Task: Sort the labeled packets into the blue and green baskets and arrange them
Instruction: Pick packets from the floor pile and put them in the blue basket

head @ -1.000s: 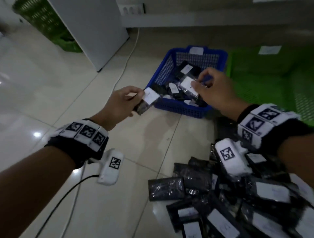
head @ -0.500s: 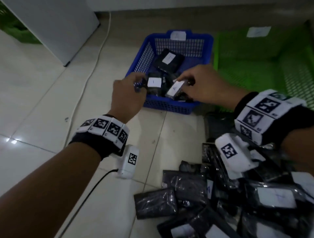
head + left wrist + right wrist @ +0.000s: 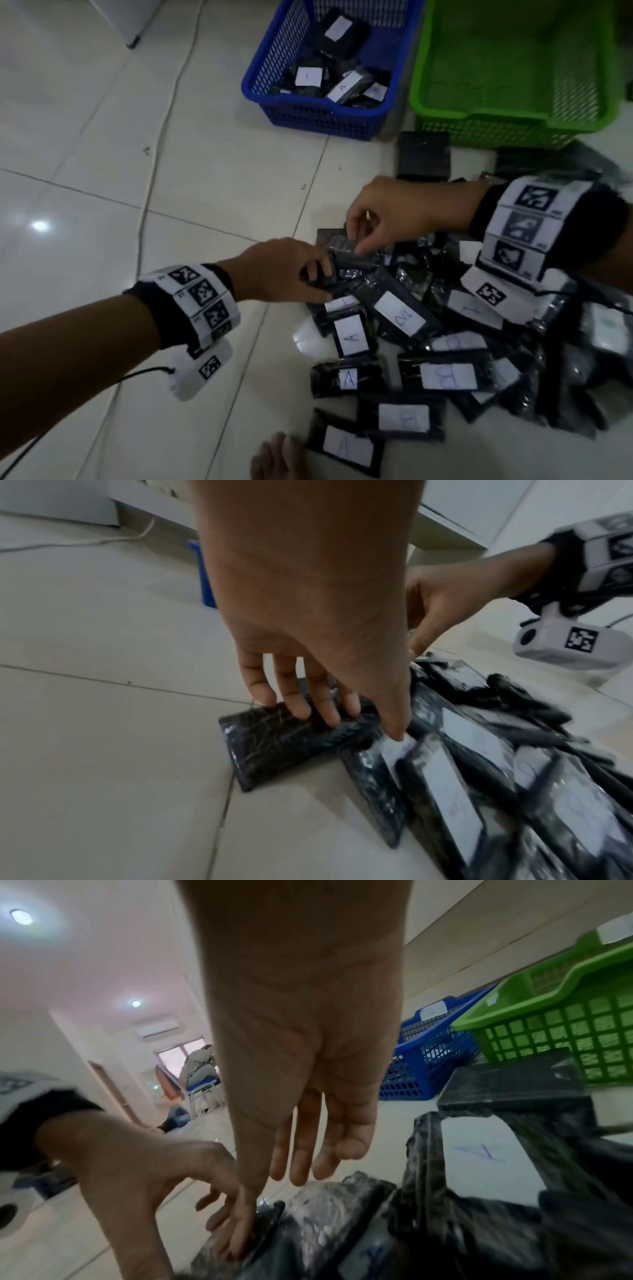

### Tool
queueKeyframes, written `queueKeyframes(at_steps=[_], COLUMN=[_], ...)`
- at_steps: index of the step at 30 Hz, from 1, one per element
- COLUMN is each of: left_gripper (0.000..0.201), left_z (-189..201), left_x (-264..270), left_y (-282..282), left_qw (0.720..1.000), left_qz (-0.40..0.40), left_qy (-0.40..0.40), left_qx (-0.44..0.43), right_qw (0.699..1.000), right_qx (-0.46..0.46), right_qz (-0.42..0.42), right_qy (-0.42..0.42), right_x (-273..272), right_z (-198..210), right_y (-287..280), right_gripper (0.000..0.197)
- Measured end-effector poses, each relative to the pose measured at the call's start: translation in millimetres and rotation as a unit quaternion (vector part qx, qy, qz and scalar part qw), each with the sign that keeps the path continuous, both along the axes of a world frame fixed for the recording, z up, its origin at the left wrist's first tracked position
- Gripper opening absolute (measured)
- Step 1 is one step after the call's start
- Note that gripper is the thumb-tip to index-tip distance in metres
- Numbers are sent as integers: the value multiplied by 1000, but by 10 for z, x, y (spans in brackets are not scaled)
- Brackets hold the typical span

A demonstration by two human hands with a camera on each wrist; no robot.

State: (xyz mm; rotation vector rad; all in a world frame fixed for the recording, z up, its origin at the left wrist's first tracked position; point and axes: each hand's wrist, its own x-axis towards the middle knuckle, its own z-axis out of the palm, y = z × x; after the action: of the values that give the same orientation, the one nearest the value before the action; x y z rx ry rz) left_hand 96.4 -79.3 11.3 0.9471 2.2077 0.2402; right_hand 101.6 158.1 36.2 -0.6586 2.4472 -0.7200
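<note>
both hands down at the upper left edge of the pile of packets (image 3: pixel 445 342) on the floor, right of centre in the head view. left hand (image 3: pixel 287 270) with fingers curled over the end of a dark packet (image 3: pixel 291 739) lying label-down at the pile's near edge, thumb reaching onto the next packet's label; gripping it, though not yet lifted clear. right hand (image 3: pixel 394 216) just above and touching the same spot, thumb and forefinger bent toward a packet's clear wrap; cannot tell whether pinched or only brushing it.

blue basket (image 3: pixel 322 113) at top centre holding a handful of packets, at least one label reading a. green basket (image 3: pixel 513 113) at top right showing no packets inside. two dark packets on the floor just in front of the green basket, labels not visible.

judged early in the job: only a small share sorted, all into blue; many a and b labels left in the heap; nothing yet arranged neatly in either basket.
</note>
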Motion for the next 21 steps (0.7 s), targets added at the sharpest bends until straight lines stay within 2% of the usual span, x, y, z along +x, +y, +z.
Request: queueKeyframes(at_steps=[3,6,9,12,15,17,21], left_gripper=[45,43,44,48,42,37,23], left_z=[23,84,144,138,61,9,-4], left_x=[168,237,308,423,528,535,373], left_y=[42,109,185,260,274,237,173], left_qw=[995,991,993,991,991,996,991], left_qz=[-26,-13,-8,-54,-70,-45,48], left_qy=[44,83,90,91,90,48,-123], left_qx=[-83,-100,-71,-76,-77,-52,8], right_qw=[995,993,996,997,996,996,989], right_qx=[60,87,71,57,49,41,-23], right_qz=[37,60,33,7,-19,-39,-114], right_qy=[-65,-51,-49,-60,-69,-73,-93], right_x=[252,422,471,475,448,397,226], right_z=[-108,-172,-194,-209,-188,-138,11], right_y=[-14,6,45,72,108,170,364], right_gripper=[33,43,41,38,35,30,21])
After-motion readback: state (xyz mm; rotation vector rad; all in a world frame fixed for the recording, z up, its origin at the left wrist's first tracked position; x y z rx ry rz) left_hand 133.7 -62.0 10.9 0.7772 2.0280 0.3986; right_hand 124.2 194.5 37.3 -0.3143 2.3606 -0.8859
